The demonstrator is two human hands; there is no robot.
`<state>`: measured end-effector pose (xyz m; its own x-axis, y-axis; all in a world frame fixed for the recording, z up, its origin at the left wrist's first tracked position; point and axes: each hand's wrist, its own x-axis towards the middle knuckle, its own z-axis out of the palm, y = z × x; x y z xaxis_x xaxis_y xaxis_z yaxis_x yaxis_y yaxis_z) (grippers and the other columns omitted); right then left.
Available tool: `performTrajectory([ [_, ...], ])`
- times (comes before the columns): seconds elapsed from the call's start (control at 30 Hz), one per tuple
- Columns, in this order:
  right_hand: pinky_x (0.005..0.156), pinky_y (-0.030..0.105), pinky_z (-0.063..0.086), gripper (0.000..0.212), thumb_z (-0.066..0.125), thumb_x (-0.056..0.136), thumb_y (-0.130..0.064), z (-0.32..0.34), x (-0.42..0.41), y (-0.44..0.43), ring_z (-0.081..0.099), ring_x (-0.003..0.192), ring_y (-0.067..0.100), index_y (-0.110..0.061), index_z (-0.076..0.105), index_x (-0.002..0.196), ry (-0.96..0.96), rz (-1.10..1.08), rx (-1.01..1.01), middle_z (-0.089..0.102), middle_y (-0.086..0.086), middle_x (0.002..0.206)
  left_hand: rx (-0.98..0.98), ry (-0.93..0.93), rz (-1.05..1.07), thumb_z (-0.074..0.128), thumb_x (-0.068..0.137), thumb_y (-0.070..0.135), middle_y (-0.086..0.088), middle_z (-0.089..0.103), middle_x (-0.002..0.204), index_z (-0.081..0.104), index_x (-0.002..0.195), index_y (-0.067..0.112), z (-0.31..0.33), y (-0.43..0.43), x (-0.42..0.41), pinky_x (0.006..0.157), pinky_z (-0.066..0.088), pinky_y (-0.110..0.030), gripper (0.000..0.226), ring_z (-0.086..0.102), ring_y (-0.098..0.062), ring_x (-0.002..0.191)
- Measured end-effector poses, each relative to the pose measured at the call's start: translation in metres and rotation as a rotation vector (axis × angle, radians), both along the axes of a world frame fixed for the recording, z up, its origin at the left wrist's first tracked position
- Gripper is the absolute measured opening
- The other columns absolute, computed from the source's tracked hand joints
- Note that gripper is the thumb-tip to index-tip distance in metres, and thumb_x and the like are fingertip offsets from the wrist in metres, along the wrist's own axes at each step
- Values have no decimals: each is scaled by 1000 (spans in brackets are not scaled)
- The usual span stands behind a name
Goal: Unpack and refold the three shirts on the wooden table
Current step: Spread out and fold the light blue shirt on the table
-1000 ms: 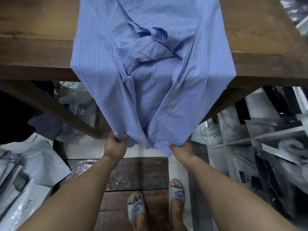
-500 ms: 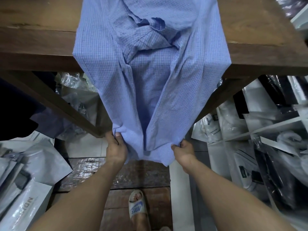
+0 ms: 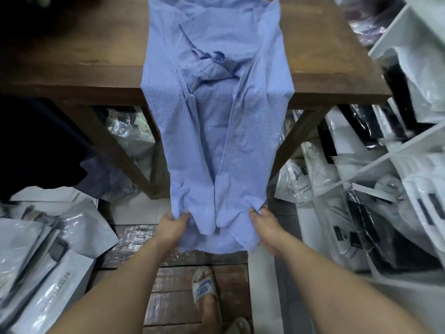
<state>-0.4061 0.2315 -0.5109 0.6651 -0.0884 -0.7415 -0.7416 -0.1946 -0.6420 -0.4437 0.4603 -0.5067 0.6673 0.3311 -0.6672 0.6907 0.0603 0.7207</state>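
A light blue checked shirt (image 3: 216, 121) lies with its upper part on the wooden table (image 3: 320, 59) and its lower part hanging over the near edge. Both sleeves are folded inward along its length. My left hand (image 3: 172, 225) grips the hem's left corner, thumb on top. My right hand (image 3: 265, 225) grips the hem's right corner. Both hands hold the cloth taut below the table edge, above the floor.
White shelves (image 3: 409, 145) packed with bagged garments stand at the right. Plastic mailer bags (image 3: 48, 249) are piled on the floor at the left. More bags sit under the table. A dark cloth (image 3: 36, 141) hangs at the left. My sandalled foot (image 3: 204, 288) stands on the floor.
The shirt has been drawn further off the table toward me, so more of it hangs over the edge. Both hands kept their grip on the hem and moved down and nearer.
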Motion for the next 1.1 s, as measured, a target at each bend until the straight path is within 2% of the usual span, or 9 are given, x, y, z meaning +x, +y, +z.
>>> performTrajectory([
  [0.1, 90, 51, 56, 23, 63, 96, -28, 35, -28, -5, 69, 104, 34, -22, 57, 117, 10, -35, 44, 69, 11, 114, 33, -6, 26, 58, 100, 12, 1, 63, 80, 57, 83, 20, 46, -9, -32, 58, 47, -25, 19, 62, -21, 78],
  [0.2, 80, 43, 61, 48, 74, 90, -18, 83, -47, -11, 69, 96, 25, -23, 45, 127, -43, -111, 109, 63, 1, 113, 25, -35, 24, 66, 96, 13, -2, 67, 82, 61, 84, 16, 91, -7, -54, 55, 47, -24, 13, 64, -21, 80],
  [0.33, 74, 40, 62, 64, 81, 84, -14, 151, -57, -21, 72, 94, 27, -30, 42, 132, -117, -175, 177, 63, 4, 119, -31, -43, -13, 78, 87, 25, -7, 75, 103, 68, 107, 16, 147, 1, -64, 80, 60, -42, 25, 71, -25, 91],
  [0.47, 66, 35, 57, 42, 76, 87, -10, 217, -47, -29, 72, 90, 29, -22, 57, 123, -205, -199, 242, 69, 11, 110, -128, -131, -5, 79, 80, 25, -12, 76, 104, 65, 111, 16, 212, 8, -53, 85, 59, -58, 35, 74, -33, 93],
  [0.6, 69, 34, 55, 22, 73, 88, -10, 273, -26, -29, 69, 85, 27, -15, 68, 110, -284, -226, 260, 73, 11, 104, -177, -262, 62, 73, 84, 15, -15, 72, 107, 59, 123, 11, 275, 11, -20, 57, 58, -38, 42, 72, -36, 88],
  [0.73, 64, 34, 55, 11, 69, 92, -7, 316, 4, -22, 68, 78, 27, -13, 68, 101, -382, -282, 315, 72, 14, 99, -194, -394, 117, 72, 87, 12, -13, 65, 110, 48, 131, 10, 323, 5, 12, 54, 54, -30, 50, 68, -25, 83],
  [0.83, 65, 36, 57, 9, 69, 92, -10, 334, 26, -17, 69, 79, 26, -14, 70, 100, -420, -311, 331, 73, 10, 95, -233, -467, 169, 66, 91, 4, -7, 61, 105, 38, 129, 29, 345, 0, 35, 60, 55, -33, 53, 67, -24, 79],
  [0.97, 49, 26, 49, 8, 69, 88, -6, 350, 66, -10, 62, 56, 16, -13, 66, 83, -444, -356, 430, 65, 3, 68, -278, -517, 141, 61, 93, -1, -12, 70, 93, 53, 124, 17, 366, 3, 69, 75, 56, -39, 37, 66, -25, 77],
  [1.1, 44, 21, 44, 22, 63, 89, -2, 359, 121, 3, 55, 48, 12, -15, 59, 72, -434, -358, 478, 58, -1, 58, -313, -491, 151, 73, 75, 8, -16, 72, 114, 69, 119, 12, 366, 19, 129, 102, 52, -45, 44, 70, -33, 101],
])
